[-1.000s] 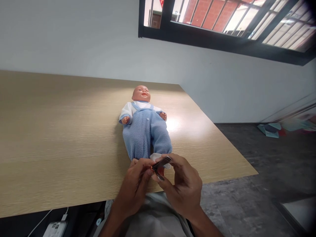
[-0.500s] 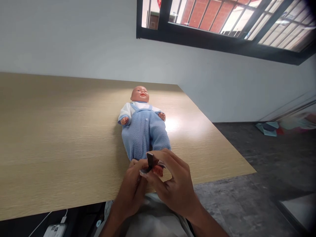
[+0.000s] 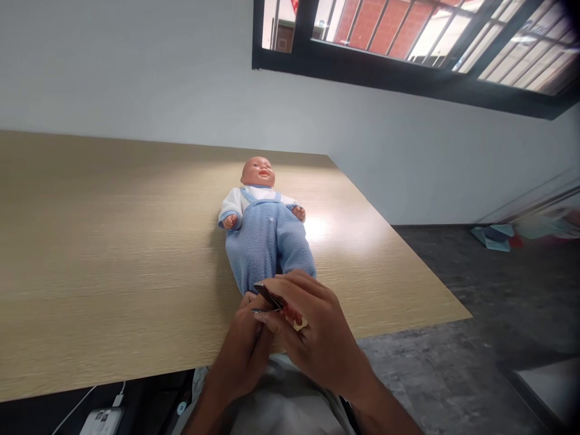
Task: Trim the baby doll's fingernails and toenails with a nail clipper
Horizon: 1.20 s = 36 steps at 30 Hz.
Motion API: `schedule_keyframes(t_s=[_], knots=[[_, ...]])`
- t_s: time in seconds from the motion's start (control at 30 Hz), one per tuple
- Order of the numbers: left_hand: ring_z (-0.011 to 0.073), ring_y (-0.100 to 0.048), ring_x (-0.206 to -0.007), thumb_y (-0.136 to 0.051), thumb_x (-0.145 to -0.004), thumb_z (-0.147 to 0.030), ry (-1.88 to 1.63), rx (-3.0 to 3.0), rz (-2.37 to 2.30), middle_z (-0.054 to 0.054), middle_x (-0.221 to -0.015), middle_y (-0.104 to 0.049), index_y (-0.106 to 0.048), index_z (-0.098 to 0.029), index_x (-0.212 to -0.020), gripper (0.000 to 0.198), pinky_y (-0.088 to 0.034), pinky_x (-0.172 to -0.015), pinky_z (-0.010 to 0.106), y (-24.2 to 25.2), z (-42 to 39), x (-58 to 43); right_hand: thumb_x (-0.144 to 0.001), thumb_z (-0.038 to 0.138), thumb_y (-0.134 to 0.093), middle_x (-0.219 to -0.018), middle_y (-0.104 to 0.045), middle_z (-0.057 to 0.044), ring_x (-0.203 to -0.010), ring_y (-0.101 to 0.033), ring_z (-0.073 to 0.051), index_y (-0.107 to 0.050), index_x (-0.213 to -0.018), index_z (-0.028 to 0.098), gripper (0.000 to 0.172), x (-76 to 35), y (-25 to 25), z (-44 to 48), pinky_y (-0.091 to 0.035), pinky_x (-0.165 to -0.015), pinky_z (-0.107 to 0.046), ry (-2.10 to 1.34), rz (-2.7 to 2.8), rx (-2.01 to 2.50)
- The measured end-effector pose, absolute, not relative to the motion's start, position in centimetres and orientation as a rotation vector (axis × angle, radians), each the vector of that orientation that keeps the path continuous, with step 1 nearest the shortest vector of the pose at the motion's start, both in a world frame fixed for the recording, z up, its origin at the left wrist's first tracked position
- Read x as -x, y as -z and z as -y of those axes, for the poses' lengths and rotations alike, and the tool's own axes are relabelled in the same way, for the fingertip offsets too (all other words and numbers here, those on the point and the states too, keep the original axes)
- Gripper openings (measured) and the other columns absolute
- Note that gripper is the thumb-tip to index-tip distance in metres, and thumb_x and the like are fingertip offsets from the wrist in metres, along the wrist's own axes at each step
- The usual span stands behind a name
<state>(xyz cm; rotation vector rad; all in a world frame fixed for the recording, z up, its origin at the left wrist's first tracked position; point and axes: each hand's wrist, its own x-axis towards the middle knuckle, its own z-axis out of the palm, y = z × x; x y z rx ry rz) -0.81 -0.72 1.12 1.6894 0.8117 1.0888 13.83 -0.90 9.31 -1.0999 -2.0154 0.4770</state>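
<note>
Currently | right hand: grip pinching clipper | doll just beyond (left hand: grip, can't tell)

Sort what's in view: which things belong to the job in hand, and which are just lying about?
In the job:
- clipper, in the right hand
- doll, lying face up, left hand at its leg end
- table, under the doll

Lying about:
- white device and cable, below the table edge
- blue items on the floor, too unclear to name
</note>
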Motion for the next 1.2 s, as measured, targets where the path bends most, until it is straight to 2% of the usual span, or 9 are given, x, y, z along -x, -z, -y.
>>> schedule_keyframes(t_s=[0.2,0.27,0.37,0.43,0.63,0.83,1.03,1.1,1.2], knots=[[0.0209,-0.06,-0.09,-0.046,-0.108,-0.03,-1.144,-1.708,-0.826,0.004,-0.1,-0.068,-0.064,-0.024,-0.11,0.019,-0.05,-0.081,0.032,-1.3,0.7,1.1,-0.092,0.023,-0.072,-0.086,-0.066,0.001,-0.074,-0.062,-0.016,-0.065,-0.111,0.022,0.021,-14.5,-8.3,0.9,-0.052,-0.069,-0.027,-0.497,1.817,1.066],[0.0209,-0.06,-0.101,-0.056,-0.104,-0.026,-1.146,-1.797,-0.828,0.004,-0.109,-0.067,-0.062,-0.026,-0.117,0.015,-0.051,-0.088,0.032,-1.4,0.6,1.5,-0.09,0.022,-0.075,-0.088,-0.067,0.002,-0.075,-0.063,-0.015,-0.065,-0.114,0.024,0.026,-15.1,-7.4,1.2,-0.052,-0.069,-0.027,-0.547,1.674,1.029],[0.0225,-0.056,-0.119,-0.066,-0.097,-0.014,-1.069,-2.016,-0.801,0.007,-0.126,-0.06,-0.059,-0.029,-0.13,0.037,-0.051,-0.1,0.033,-1.5,0.2,2.4,-0.092,0.022,-0.076,-0.098,-0.069,0.0,-0.086,-0.066,-0.016,-0.065,-0.121,0.029,0.032,-16.1,-5.9,1.6,-0.054,-0.079,-0.029,-0.62,1.505,0.966],[0.0205,-0.058,-0.115,-0.063,-0.097,-0.008,-1.051,-2.107,-0.812,0.007,-0.124,-0.058,-0.059,-0.03,-0.134,0.043,-0.053,-0.098,0.031,-1.4,-0.1,2.8,-0.092,0.022,-0.077,-0.101,-0.07,0.0,-0.088,-0.066,-0.017,-0.065,-0.124,0.031,0.035,-16.5,-5.1,1.8,-0.055,-0.081,-0.03,-0.672,1.444,0.935],[0.015,-0.059,-0.095,-0.06,-0.098,-0.003,-1.116,-2.196,-0.738,0.005,-0.109,-0.06,-0.064,-0.023,-0.121,0.031,-0.054,-0.084,0.024,-1.2,-0.4,2.9,-0.09,0.024,-0.078,-0.097,-0.071,0.0,-0.082,-0.065,-0.016,-0.066,-0.123,0.031,0.036,-16.1,-4.0,1.9,-0.054,-0.078,-0.03,-0.733,1.417,0.906],[0.0175,-0.059,-0.1,-0.056,-0.099,-0.001,-1.128,-2.292,-0.67,0.008,-0.112,-0.061,-0.066,-0.019,-0.118,0.029,-0.055,-0.085,0.027,-1.5,-0.4,2.9,-0.089,0.026,-0.079,-0.091,-0.069,0.0,-0.073,-0.064,-0.015,-0.069,-0.115,0.03,0.029,-16.0,-3.5,1.7,-0.056,-0.067,-0.029,-0.842,1.404,0.92],[0.0233,-0.06,-0.109,-0.047,-0.093,0.004,-0.854,-2.354,-0.748,0.009,-0.118,-0.058,-0.069,-0.024,-0.118,0.043,-0.058,-0.091,0.037,-3.0,-0.3,2.8,-0.09,0.038,-0.08,-0.087,-0.071,0.0,-0.06,-0.066,-0.013,-0.067,-0.113,0.028,0.028,-15.9,-3.1,1.4,-0.056,-0.052,-0.023,-0.982,1.268,0.906],[0.0225,-0.061,-0.108,-0.048,-0.094,0.003,-0.796,-2.335,-0.764,0.008,-0.117,-0.058,-0.07,-0.025,-0.117,0.042,-0.058,-0.092,0.037,-3.3,-0.3,2.8,-0.089,0.042,-0.082,-0.089,-0.072,-0.001,-0.069,-0.072,-0.016,-0.066,-0.11,0.027,0.03,-15.9,-3.0,1.3,-0.059,-0.057,-0.023,-0.996,1.205,0.903],[0.0166,-0.062,-0.094,-0.055,-0.099,-0.005,-0.848,-2.289,-0.809,0.005,-0.111,-0.057,-0.071,-0.026,-0.116,0.031,-0.057,-0.084,0.029,-3.1,-0.3,3.1,-0.087,0.046,-0.083,-0.089,-0.071,-0.001,-0.086,-0.077,-0.019,-0.065,-0.104,0.025,0.032,-16.0,-3.0,1.1,-0.063,-0.073,-0.025,-1.001,1.12,0.902]])
